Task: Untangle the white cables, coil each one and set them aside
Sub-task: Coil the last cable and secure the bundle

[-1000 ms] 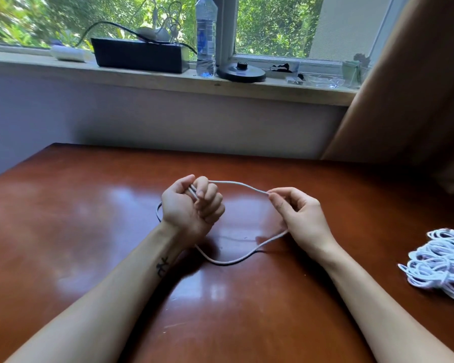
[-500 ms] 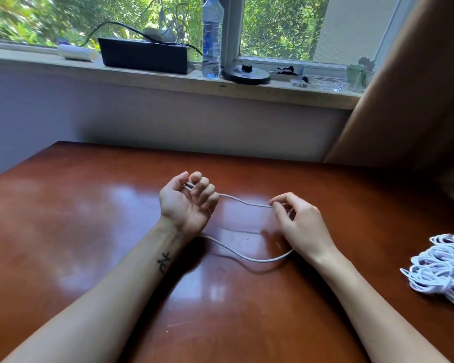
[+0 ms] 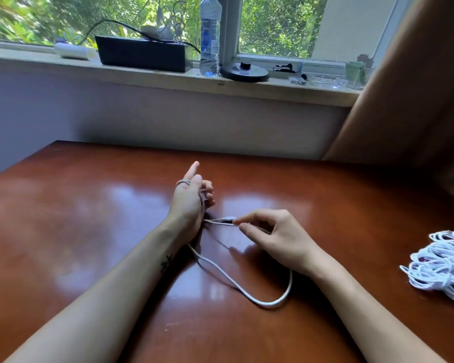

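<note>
The right hand's fingers (image 3: 256,216) pinch the white cable (image 3: 247,293) close to its plug end: thumb and forefinger are closed on it and the rest are loosely bent. At 9 o'clock of the right hand (image 3: 281,237), the left hand (image 3: 189,205) stands on edge with the cable wound round it in a few turns. Its forefinger is straight and points to 12 o'clock, while the other fingers (image 3: 207,191) curl over the turns in the palm.

From under the left wrist the cable trails toward 5 o'clock and lies on the desk (image 3: 63,231) in a slack loop. It then passes behind the right wrist, which hides the rest of its run.

The right forearm lies between that loop and the bundle of white cables (image 3: 440,265), which sits at 3 o'clock by the desk's edge, well apart from both hands.

At 12 o'clock the windowsill (image 3: 37,61) carries a black box (image 3: 142,55), a water bottle (image 3: 209,38) just beside it and a round black base (image 3: 244,72). A brown curtain (image 3: 417,87) hangs at 2 o'clock.
</note>
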Demonstrator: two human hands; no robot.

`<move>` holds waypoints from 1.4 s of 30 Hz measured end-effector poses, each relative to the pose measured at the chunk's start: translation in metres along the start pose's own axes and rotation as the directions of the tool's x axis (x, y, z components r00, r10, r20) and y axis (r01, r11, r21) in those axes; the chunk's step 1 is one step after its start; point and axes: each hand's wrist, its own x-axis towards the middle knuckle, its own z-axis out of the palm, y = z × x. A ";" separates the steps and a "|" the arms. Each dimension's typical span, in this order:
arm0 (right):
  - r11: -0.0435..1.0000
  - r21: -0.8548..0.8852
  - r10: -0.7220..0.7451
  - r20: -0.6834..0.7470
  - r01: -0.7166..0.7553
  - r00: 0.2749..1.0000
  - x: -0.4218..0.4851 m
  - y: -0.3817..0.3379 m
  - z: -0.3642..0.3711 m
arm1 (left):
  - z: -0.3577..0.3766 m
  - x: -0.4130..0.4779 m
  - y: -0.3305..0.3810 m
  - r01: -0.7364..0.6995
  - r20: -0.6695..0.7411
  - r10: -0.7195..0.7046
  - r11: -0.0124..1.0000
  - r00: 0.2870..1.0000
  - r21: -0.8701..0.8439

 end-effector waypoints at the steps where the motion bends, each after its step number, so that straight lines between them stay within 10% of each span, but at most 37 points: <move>1: 0.998 0.065 0.011 -0.023 -0.010 1.000 0.001 -0.001 -0.001 | 0.000 -0.001 -0.001 -0.042 0.029 0.039 0.995 0.999 0.091; 11: 0.807 0.590 0.183 -0.187 -0.039 0.965 0.005 -0.007 -0.013 | 0.004 -0.016 -0.003 -0.236 0.237 0.128 0.827 0.963 0.511; 22: 0.971 -0.213 -0.218 -0.590 0.110 0.777 0.005 0.001 -0.023 | 0.016 -0.048 0.002 -0.070 0.522 -0.212 0.881 0.826 0.468; 26: 0.951 -0.307 -0.216 -0.609 0.024 0.763 0.005 0.004 -0.025 | 0.020 -0.048 0.003 -0.279 0.524 -0.112 0.743 0.844 0.608; 33: 0.967 -0.254 -0.113 -0.526 -0.029 0.843 0.008 0.021 -0.029 | 0.014 -0.030 0.004 0.103 0.522 -0.241 0.955 0.819 0.278; 42: 0.998 0.021 0.070 -0.399 -0.067 0.914 0.007 0.021 -0.027 | 0.006 -0.025 0.015 0.390 0.508 -0.258 0.905 0.822 -0.171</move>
